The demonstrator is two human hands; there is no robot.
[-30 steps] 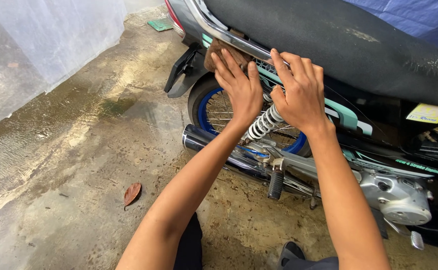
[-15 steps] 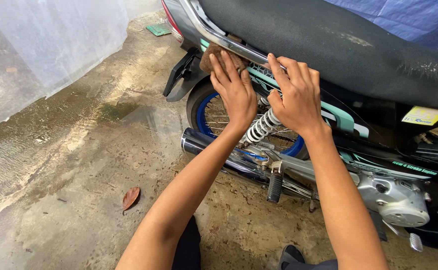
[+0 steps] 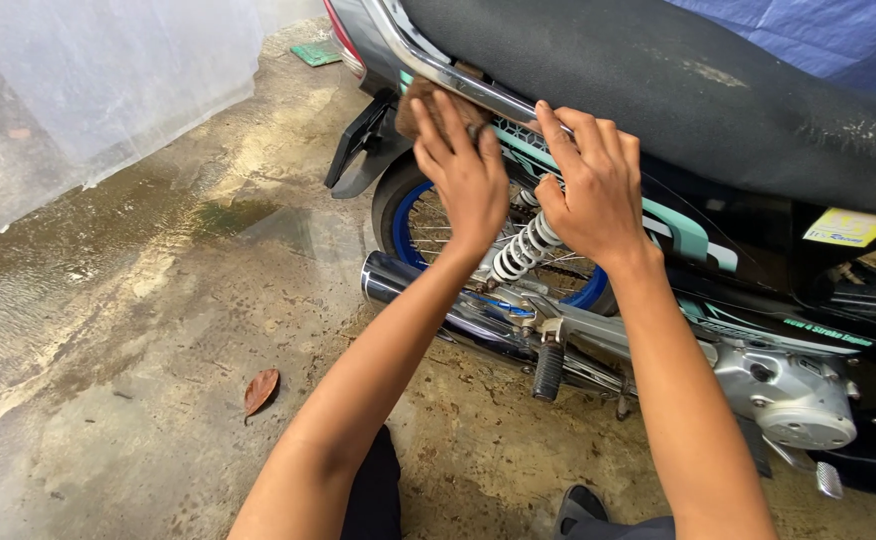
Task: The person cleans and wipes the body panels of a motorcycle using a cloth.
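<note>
While the left hand (image 3: 463, 170) presses a brown rag (image 3: 426, 100) flat-fingered against the motorbike's chrome rail (image 3: 448, 75), which slants along under the seat (image 3: 658, 80), the right hand (image 3: 593, 185) rests spread just beside, gripping nothing.

The brown cloth (image 3: 420, 103) is mostly covered by the left hand (image 3: 466, 172), so only its upper edge shows under the chrome rail (image 3: 478, 90). The right hand (image 3: 592, 186) hides the panel beneath its palm. The motorcycle (image 3: 718, 120) is cut off by the top and right edges (its front never shows). The blue-rimmed wheel (image 3: 406, 222) sits half behind forearm and spring (image 3: 524, 250). The green scrap (image 3: 315, 54) on the floor is too small to tell
</note>
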